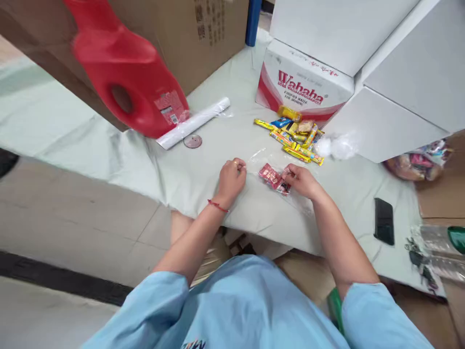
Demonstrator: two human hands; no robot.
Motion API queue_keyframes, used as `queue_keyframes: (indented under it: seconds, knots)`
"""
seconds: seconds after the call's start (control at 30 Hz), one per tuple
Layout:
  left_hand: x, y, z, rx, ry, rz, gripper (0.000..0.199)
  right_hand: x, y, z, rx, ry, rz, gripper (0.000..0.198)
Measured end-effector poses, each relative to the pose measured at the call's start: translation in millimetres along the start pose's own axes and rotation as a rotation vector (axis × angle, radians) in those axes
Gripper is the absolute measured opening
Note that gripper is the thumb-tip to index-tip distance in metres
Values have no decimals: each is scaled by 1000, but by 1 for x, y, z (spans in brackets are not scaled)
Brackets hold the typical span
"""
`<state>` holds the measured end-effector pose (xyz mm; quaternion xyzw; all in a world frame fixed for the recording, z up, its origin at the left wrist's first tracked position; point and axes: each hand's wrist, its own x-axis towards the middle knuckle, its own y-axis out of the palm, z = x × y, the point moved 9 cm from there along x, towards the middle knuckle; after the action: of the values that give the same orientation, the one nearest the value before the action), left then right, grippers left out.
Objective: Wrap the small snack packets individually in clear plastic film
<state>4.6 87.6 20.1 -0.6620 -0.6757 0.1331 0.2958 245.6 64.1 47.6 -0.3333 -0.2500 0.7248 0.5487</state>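
My left hand (231, 180) is closed, thumb and fingers pinched together just left of a clear plastic bag (258, 155). Whatever its fingertips hold, if anything, is hidden or too small to tell. Small red packets (269, 174) with pale print lie in or on the clear plastic. My right hand (301, 180) pinches the right-hand packet between thumb and fingers. Beyond the right hand is a loose pile of yellow-wrapped snacks (290, 135), with a blue one among them. A crumpled clear plastic wad (337, 145) touches the pile's right side.
At the back left, a large red jug (134, 77) stands by a cardboard box (174, 34). A white roll (194, 123) and a round disc (192, 141) lie before it. White cartons (305, 80) rise behind the snacks. A black phone (384, 221) and keys (417, 257) lie right.
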Motion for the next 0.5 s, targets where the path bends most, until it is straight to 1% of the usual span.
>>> queue_keyframes:
  seconds: [0.1,0.17,0.2,0.27,0.3,0.33,0.37,0.43,0.5]
  knots:
    - [0,2,3,-40,-13,12,12,-1,-5,-3,-69,26,-13,18]
    - [-1,-2,1,-42,4,-38,12,0,-6,-3,-88,42,-29,23]
    - [-2,-7,0,-32,23,-90,12,0,-5,-3,-87,48,-37,26]
    - [-7,-20,-9,11,100,-219,13,1,-2,0,-50,53,-48,32]
    - [-11,-24,-16,36,163,-262,13,1,0,1,-10,54,-53,34]
    - [-14,-24,-24,59,238,-264,14,1,1,3,48,59,-61,37]
    - [-18,-20,-33,77,318,-222,15,1,1,4,119,67,-72,40]
    - [-24,-4,-48,112,452,-62,20,1,-3,5,294,88,-115,47]
    - [-27,11,-53,156,496,64,25,2,-9,0,472,125,-172,51]
